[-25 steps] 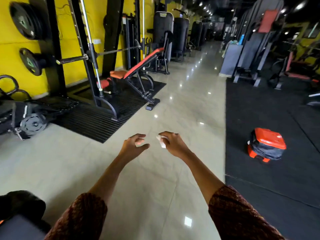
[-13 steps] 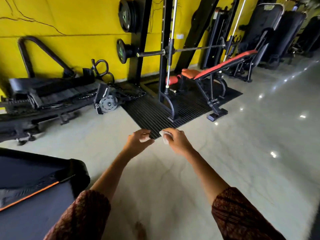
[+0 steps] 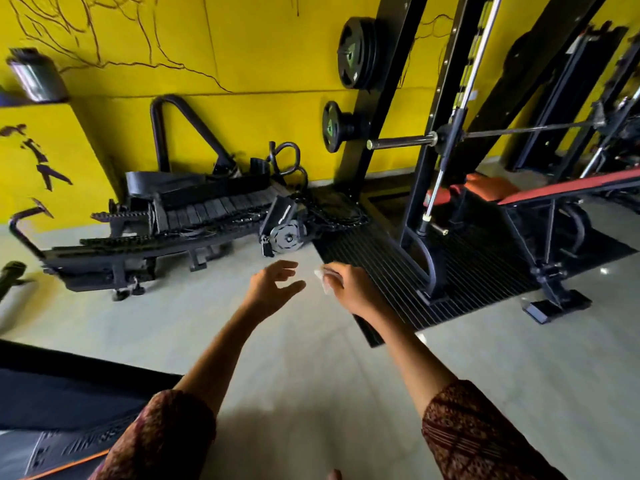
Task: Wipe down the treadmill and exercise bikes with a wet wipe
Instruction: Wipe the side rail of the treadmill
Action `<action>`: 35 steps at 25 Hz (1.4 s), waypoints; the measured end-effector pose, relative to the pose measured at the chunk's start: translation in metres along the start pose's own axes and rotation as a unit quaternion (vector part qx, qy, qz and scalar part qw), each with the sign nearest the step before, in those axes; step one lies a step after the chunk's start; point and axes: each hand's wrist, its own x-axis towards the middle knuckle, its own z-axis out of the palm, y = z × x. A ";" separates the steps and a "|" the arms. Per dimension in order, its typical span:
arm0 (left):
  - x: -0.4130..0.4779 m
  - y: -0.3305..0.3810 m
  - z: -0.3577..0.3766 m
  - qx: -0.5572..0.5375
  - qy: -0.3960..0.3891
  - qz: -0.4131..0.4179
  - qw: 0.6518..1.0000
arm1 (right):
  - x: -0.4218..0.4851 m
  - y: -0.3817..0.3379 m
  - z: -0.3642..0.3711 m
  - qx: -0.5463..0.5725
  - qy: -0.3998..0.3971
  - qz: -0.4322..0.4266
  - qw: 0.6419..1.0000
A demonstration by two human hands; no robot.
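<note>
Treadmill (image 3: 52,386) at 8 o'clock from wet wipe (image 3: 322,282), pinched in right hand (image 3: 353,291) grip; left hand (image 3: 272,289) nearer (fingers relaxed, empty).

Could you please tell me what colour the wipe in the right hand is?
The wipe is white; head view shows it.

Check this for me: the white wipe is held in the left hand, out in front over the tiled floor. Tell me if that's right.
Wrong hand. The wipe is held in the right hand, not the left. The left hand is open and holds nothing. The rest stands: it is out in front over the tiled floor, as the head view shows.
</note>
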 end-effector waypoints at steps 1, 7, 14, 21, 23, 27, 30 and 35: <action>0.023 -0.010 -0.001 0.007 0.005 -0.005 1.000 | 0.028 0.006 0.006 0.003 -0.010 -0.006 1.000; 0.156 -0.052 -0.020 0.006 0.093 -0.067 0.993 | 0.206 0.030 0.039 0.021 -0.083 -0.063 0.994; 0.259 -0.093 -0.094 -0.002 0.229 -0.135 0.964 | 0.387 -0.012 0.097 0.014 -0.174 -0.175 0.969; 0.317 -0.191 -0.183 0.002 0.319 -0.205 0.925 | 0.498 -0.067 0.228 0.021 -0.294 -0.261 0.919; 0.346 -0.223 -0.223 0.004 0.346 -0.208 0.915 | 0.544 -0.097 0.266 0.032 -0.297 -0.283 0.911; 0.391 -0.279 -0.321 0.026 0.379 -0.217 0.899 | 0.629 -0.181 0.341 0.038 -0.310 -0.326 0.892; 0.401 -0.316 -0.391 0.033 0.413 -0.225 0.882 | 0.665 -0.241 0.402 0.088 -0.311 -0.343 0.882; 0.385 -0.381 -0.473 0.051 0.447 -0.284 0.847 | 0.689 -0.314 0.516 0.101 -0.411 -0.382 0.822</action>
